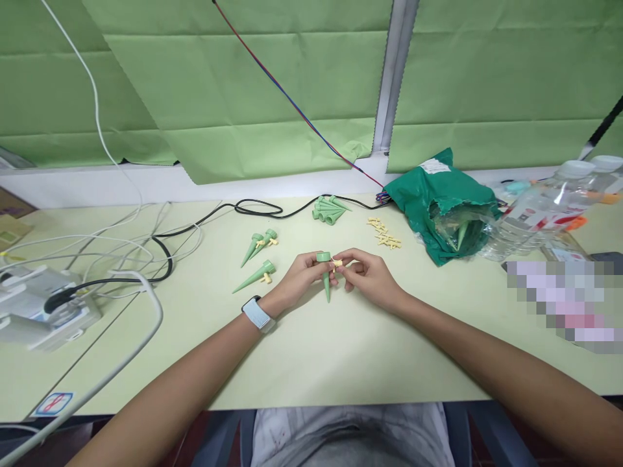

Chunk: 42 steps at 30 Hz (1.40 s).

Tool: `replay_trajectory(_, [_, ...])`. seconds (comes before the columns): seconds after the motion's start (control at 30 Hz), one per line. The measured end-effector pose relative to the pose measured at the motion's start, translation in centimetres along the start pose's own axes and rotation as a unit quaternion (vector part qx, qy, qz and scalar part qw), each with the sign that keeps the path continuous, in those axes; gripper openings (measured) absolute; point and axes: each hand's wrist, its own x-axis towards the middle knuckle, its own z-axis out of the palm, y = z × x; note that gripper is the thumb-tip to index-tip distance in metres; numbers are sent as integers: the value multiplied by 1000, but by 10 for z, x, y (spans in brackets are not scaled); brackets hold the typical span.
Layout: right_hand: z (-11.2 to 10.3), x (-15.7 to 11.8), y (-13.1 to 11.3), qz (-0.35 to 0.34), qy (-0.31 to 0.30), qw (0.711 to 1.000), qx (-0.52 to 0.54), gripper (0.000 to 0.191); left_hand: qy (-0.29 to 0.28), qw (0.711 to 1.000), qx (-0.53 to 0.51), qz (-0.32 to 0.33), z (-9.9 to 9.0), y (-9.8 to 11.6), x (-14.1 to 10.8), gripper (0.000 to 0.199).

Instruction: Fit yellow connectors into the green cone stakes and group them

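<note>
My left hand (307,272) is closed around a green plastic watering spike (326,285), which points tip down just above the table. With thumb and fingers, my right hand (365,275) pinches a small yellow valve (337,264) against the spike's side, below its round cap. Whether the valve sits in the spike is hidden by my fingers. To the left lie several green spikes with yellow valves on them, one of them a single spike (256,275). Further back is a bunch of green spikes (329,210) without visible valves. Loose yellow valves (388,240) lie in a small heap right of it.
A torn green bag (438,207) with spikes inside stands at the back right, beside clear plastic bottles (540,207). White power strips (53,305) and tangled cables fill the left side. A black cable (292,211) runs along the back of the table (350,357).
</note>
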Motion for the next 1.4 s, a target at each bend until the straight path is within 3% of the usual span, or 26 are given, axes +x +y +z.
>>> replay_trajectory(0.1, [0, 0, 2, -2, 8, 1000, 25, 39, 2, 1000, -3, -2, 0, 1, 0, 20])
replay_trajectory(0.23, [0, 1, 4, 0, 1, 1000, 17, 28, 1, 1000, 0, 0, 1, 2, 0, 22])
replay_trajectory(0.4, [1, 2, 3, -11, 10, 1000, -5, 32, -7, 1000, -10, 2, 1, 0, 0, 21])
replay_trajectory(0.57, [1, 3, 5, -10, 2, 1000, -7, 23, -4, 1000, 3, 5, 1, 0, 0, 21])
replay_trajectory(1.0, [-6, 5, 7, -118, 44, 987, -101, 6, 2, 1000, -2, -7, -4, -6, 2, 18])
replay_trajectory(1.07, [-19, 10, 8, -175, 35, 968, -178, 6, 8, 1000, -7, -11, -4, -6, 2, 17])
replay_trajectory(1.17, [-52, 30, 12, -229, 52, 908, -347, 10, 8, 1000, -14, -15, -3, -7, 2, 17])
replay_trajectory(1.27, [-91, 62, 19, -116, 155, 866, -460, 15, 3, 1000, -17, -16, -3, -7, 1, 18])
replay_trajectory(1.4, [-130, 96, 32, 48, 161, 809, -563, 17, 5, 1000, -19, -17, -3, -7, 0, 18])
